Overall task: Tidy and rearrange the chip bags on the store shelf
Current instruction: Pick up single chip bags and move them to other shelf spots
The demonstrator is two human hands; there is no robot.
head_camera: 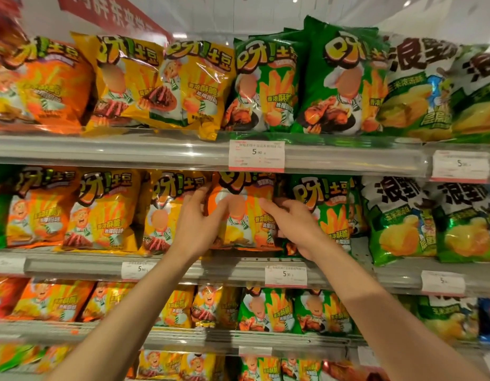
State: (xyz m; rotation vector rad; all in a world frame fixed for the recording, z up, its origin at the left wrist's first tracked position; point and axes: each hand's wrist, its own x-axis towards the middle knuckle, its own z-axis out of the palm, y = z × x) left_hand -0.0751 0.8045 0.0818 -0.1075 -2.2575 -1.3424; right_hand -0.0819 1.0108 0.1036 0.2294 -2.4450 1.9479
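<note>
An orange chip bag (245, 215) stands upright on the second shelf (233, 264), between a yellow bag (162, 213) on its left and a green bag (327, 213) on its right. My left hand (197, 218) grips the orange bag's left edge, thumb across its front. My right hand (292, 221) holds its right edge, fingers curled round the side and against the green bag. Both forearms reach up from the bottom of the view.
The top shelf (156, 149) carries orange, yellow, green and white-green bags. Price tags (256, 155) hang on the shelf rails. White-green bags (397, 218) fill the right end of the second shelf. Lower shelves (238, 338) hold more bags. A red banner (112, 12) hangs above.
</note>
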